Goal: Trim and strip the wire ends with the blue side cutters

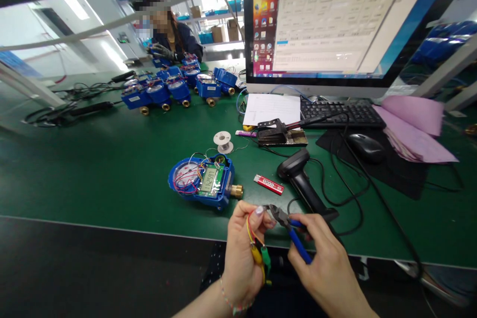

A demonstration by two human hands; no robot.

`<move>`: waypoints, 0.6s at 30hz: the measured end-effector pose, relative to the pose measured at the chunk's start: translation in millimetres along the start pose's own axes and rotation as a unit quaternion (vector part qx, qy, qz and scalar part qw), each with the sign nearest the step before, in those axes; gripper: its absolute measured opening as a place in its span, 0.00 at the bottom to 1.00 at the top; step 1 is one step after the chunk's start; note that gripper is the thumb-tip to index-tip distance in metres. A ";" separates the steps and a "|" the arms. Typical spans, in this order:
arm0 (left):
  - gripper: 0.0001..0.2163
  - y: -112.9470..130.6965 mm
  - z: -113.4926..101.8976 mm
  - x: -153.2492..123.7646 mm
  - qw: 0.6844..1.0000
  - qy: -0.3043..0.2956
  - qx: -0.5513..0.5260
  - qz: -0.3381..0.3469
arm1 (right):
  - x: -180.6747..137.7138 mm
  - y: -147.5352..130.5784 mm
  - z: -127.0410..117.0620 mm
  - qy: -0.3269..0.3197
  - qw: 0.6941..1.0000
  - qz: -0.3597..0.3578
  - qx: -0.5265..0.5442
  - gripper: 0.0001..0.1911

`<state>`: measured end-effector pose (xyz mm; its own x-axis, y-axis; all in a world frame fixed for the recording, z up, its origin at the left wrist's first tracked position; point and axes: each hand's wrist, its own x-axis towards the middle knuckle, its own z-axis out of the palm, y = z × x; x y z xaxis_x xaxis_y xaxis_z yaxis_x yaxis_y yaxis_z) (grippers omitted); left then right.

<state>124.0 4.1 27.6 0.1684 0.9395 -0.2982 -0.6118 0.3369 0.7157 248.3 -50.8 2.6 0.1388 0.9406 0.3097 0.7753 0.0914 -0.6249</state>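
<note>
My left hand point(244, 251) is closed on thin coloured wires point(249, 226). A yellow alligator clip point(256, 254) and a green alligator clip point(266, 257) hang by its palm. My right hand point(322, 253) grips blue-handled wire cutters point(298, 243), whose jaws are at the fingertips of my left hand; whether they touch a wire end is too small to tell. Behind my hands lies an opened blue water meter point(226, 194) with a round dial, loose wires, a lit digit display and a brass fitting. A red lighter-like stick point(269, 184) lies right of it.
A barcode scanner point(307, 186) and its cable lie to the right. Farther back are a solder spool point(223, 142), a soldering iron stand point(274, 134), a keyboard point(339, 113), a mouse point(365, 147) and a monitor point(320, 90). Several blue meters point(178, 89) stand before a co-worker point(182, 39).
</note>
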 end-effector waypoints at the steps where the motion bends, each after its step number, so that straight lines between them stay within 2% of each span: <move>1: 0.07 0.0 0.0 0.1 1.000 0.000 0.001 0.000 | 0.4 -0.1 0.0 -0.003 1.000 -0.001 0.004 0.17; 8: 0.08 -2.5 0.0 -1.2 1.000 0.004 -0.001 0.004 | 1.7 -5.3 2.2 -0.009 1.000 0.016 0.025 0.14; 12: 0.08 -1.2 -1.2 1.4 1.000 0.012 -0.003 0.016 | -0.9 -2.6 0.6 -0.016 0.993 0.088 0.071 0.11; 15: 0.08 2.3 -2.6 4.9 0.999 0.033 -0.008 0.038 | -0.7 8.3 -4.7 0.007 0.984 0.151 0.094 0.12; 18: 0.09 4.2 -3.2 6.2 0.998 0.042 -0.008 0.035 | 2.2 16.3 -10.4 0.027 0.986 0.153 0.062 0.13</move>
<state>120.1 11.1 26.8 0.0603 0.9519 -0.3005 -0.6322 0.2693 0.7265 267.7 -50.6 0.6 0.3896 0.9117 0.1300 0.6119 -0.1508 -0.7764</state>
